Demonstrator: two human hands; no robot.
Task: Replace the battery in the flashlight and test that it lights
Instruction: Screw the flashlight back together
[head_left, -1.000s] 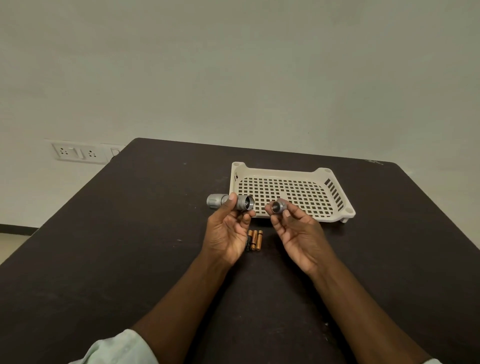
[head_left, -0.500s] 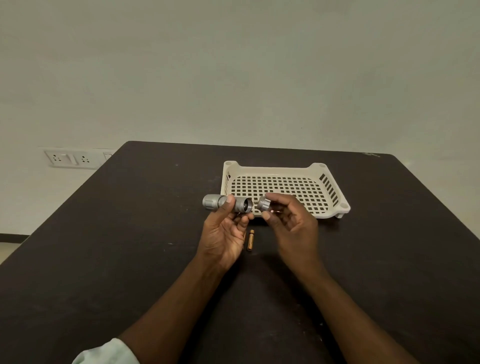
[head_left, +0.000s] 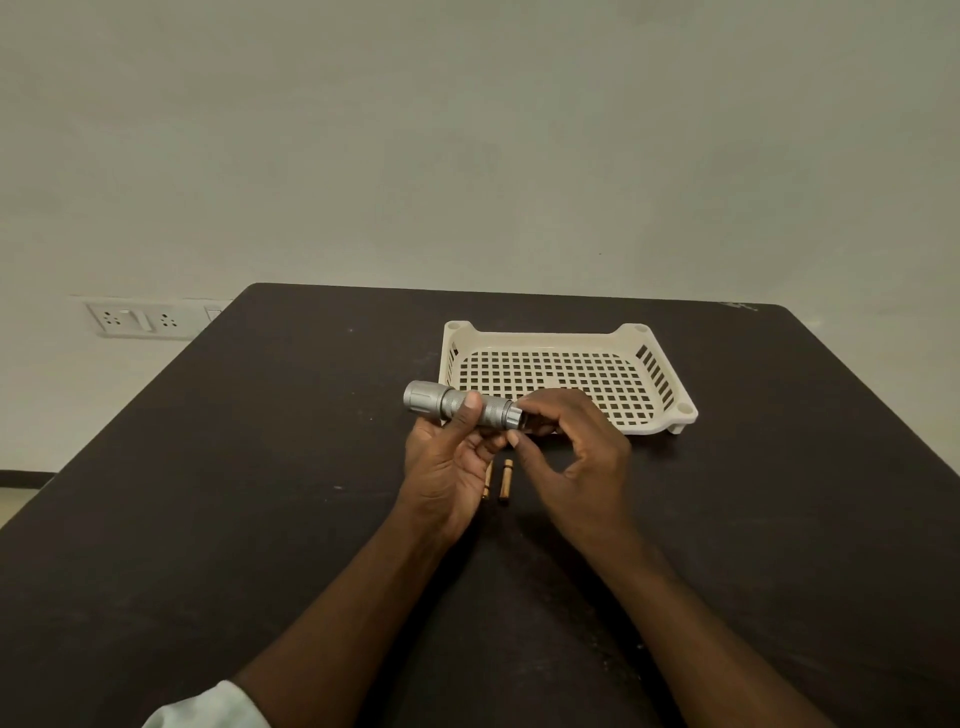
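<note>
Tail cap now meets silver flashlight.

tray on table | batteries before tray | flashlight above batteries

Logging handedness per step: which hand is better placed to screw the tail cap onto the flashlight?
Right. The right hand already has its fingertips at the tail end of the flashlight, free to twist. The left hand is wrapped around the body, steadying it above the table.
</note>
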